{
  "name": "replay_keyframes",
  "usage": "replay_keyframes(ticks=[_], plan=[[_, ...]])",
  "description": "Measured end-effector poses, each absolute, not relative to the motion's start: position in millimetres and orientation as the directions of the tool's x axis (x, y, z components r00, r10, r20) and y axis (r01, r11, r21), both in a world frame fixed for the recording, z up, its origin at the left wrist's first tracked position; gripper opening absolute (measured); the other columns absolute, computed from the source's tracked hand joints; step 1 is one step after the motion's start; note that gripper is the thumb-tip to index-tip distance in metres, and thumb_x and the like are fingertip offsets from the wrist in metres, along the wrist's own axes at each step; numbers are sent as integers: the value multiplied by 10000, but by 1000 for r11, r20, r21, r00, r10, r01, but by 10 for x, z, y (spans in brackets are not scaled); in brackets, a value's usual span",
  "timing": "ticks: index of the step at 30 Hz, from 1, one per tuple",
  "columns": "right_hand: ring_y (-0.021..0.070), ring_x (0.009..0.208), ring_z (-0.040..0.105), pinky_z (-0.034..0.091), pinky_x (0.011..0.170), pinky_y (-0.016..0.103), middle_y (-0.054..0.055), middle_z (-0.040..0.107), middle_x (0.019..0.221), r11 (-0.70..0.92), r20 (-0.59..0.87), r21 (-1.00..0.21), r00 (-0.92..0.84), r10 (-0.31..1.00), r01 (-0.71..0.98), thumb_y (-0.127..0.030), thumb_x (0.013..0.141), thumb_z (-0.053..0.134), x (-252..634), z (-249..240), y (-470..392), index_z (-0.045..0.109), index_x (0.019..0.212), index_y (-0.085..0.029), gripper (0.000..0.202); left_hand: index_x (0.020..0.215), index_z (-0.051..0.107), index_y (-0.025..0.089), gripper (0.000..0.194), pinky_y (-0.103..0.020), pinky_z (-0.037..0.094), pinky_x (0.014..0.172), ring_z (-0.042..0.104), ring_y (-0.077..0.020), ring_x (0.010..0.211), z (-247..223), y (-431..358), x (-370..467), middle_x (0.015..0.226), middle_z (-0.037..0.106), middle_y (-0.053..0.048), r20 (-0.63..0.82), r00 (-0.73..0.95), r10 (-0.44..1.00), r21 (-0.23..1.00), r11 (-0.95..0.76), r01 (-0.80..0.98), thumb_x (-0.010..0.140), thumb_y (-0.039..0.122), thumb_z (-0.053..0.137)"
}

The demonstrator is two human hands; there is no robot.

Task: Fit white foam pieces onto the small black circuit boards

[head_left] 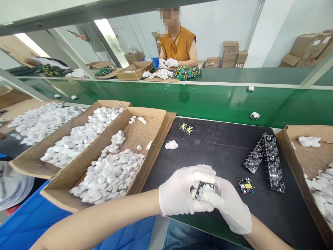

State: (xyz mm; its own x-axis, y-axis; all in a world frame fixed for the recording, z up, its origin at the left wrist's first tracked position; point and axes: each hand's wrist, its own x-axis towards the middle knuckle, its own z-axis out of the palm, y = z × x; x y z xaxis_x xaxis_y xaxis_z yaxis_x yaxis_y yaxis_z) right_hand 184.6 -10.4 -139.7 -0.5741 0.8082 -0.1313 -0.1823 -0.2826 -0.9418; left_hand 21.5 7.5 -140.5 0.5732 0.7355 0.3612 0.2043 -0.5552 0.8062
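Observation:
In the head view, my white-gloved left hand and white-gloved right hand meet over the near edge of a black mat. Between them is a small circuit board, partly hidden by my fingers. White material shows against it, hard to tell from the glove fingertips. To the right lies a board with a yellow part, next to joined strips of black circuit boards. Beyond my hands sit a white soft-looking lump and another small board.
Cardboard trays of white pieces stand at left; another cardboard tray stands at right. Behind the mat runs a green conveyor belt carrying boards with white lumps. A co-worker in white gloves sits across it.

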Motion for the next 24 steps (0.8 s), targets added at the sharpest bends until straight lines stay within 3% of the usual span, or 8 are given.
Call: replay_keyframes(ticks=[3,6,9,14,19,22,24], plan=[[148,661,494,411,614,268,45,626,791,-311,-136,-923,-564,814,-227,-483,738,667,1836,-1413,-103,661,851,-145,357,1073,595,226,541,-363,475,956,593,-248,1102,-1414,80,216,1153,637,-89,343,571,746,828,-527,192,593,376,794],[171,714,527,433,694,306,60,632,837,-327,-99,-900,-596,797,-288,-511,731,665,1844,-1404,-100,668,855,-138,393,1077,594,220,515,-376,461,969,577,-255,1122,-1403,98,210,1164,629,-91,308,566,765,870,-468,158,614,342,785],[204,828,558,417,829,356,66,639,875,-354,-122,-889,-595,794,-289,-481,782,629,1857,-1396,-95,675,859,-147,346,1071,593,201,473,-385,468,956,586,-261,1106,-1381,128,197,1163,623,-108,296,588,752,893,-436,108,645,318,761],[228,882,574,425,847,403,87,643,919,-432,-110,-794,-598,794,-427,-469,855,520,1848,-1397,-77,667,918,-167,342,1075,567,163,408,-364,489,920,611,-236,1053,-1379,155,197,1140,620,-134,309,569,762,881,-454,129,687,204,686],[227,871,584,418,883,403,77,647,911,-344,-148,-898,-549,823,-274,-426,751,672,1845,-1417,-52,649,932,-152,329,1109,524,203,468,-343,487,903,610,-216,1052,-1420,188,214,1147,623,-117,394,612,686,734,-635,240,679,259,700],[215,815,588,451,816,379,69,647,860,-332,-156,-912,-544,824,-240,-433,754,659,1838,-1470,-45,639,906,-144,327,1115,523,212,566,-340,487,892,615,-220,1035,-1432,214,218,1140,633,-105,382,646,661,676,-676,292,612,327,756],[205,777,581,465,756,347,57,644,821,-306,-164,-929,-509,845,-209,-427,743,670,1828,-1498,-48,637,886,-150,314,1105,537,217,532,-334,485,889,619,-214,1025,-1430,216,219,1140,639,-95,356,648,673,673,-666,321,628,329,743]])
